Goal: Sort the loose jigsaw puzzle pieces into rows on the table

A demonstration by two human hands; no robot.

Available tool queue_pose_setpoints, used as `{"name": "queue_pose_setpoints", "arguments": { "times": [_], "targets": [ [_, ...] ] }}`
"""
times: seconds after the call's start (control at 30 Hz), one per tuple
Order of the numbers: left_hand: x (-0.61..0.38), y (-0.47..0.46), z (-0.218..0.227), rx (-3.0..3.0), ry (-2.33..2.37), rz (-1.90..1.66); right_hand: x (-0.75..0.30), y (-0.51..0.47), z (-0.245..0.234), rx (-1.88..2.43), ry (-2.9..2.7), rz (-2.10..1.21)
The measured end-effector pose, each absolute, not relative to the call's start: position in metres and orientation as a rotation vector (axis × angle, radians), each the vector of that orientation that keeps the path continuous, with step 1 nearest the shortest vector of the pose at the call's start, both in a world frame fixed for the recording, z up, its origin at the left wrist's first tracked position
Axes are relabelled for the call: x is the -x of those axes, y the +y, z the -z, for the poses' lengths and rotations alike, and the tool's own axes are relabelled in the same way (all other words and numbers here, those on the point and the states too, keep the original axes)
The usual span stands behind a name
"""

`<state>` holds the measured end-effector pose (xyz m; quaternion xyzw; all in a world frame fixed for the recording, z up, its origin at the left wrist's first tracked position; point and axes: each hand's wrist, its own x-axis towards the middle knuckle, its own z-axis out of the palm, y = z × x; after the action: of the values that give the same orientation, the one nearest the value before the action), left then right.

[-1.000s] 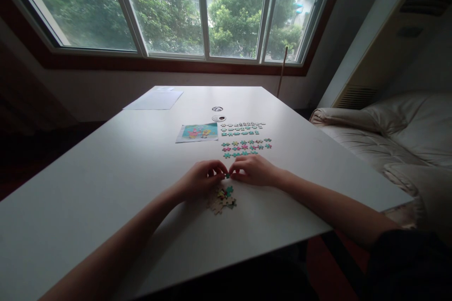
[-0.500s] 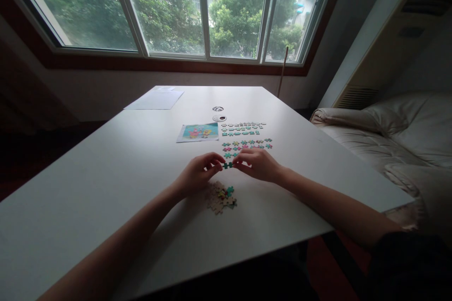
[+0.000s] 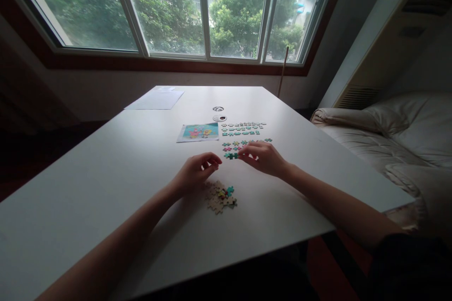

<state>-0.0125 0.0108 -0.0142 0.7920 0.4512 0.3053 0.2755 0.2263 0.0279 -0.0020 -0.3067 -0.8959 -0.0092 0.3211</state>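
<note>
My right hand [image 3: 263, 157] pinches a small teal puzzle piece [image 3: 231, 155] just above the white table [image 3: 106, 174], beside rows of sorted pieces [image 3: 243, 143]. My left hand [image 3: 196, 174] hovers a little to the left with its fingers curled and nothing in them, apart from the piece. A small heap of loose puzzle pieces [image 3: 221, 196] lies just in front of my left hand. A colourful reference picture [image 3: 198, 132] lies farther back.
Another row of pieces [image 3: 243, 128] lies behind the sorted ones. Two small round lids [image 3: 219, 114] and a sheet of paper [image 3: 155, 99] lie near the table's far end. A bed with pale bedding [image 3: 395, 136] stands at the right. Windows run along the back.
Both hands held the teal piece together near the heap; now my right hand has carried it away toward the sorted rows and my left hand has let go.
</note>
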Motion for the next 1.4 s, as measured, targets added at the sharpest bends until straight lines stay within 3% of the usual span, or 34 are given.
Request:
{"name": "queue_pose_setpoints", "arguments": {
  "times": [0.4,0.87,1.4],
  "targets": [
    [0.025,0.009,0.001,-2.312,1.22,-0.699,-0.258,0.053,-0.003,1.029,-2.348,-0.031],
    [0.047,0.01,-0.009,-2.439,1.226,-0.284,-0.31,0.081,-0.006,1.391,-2.569,-0.52],
    [0.041,0.008,-0.011,-2.402,1.148,-0.225,-0.301,0.078,-0.002,1.322,-2.601,-0.448]
  ]
}}
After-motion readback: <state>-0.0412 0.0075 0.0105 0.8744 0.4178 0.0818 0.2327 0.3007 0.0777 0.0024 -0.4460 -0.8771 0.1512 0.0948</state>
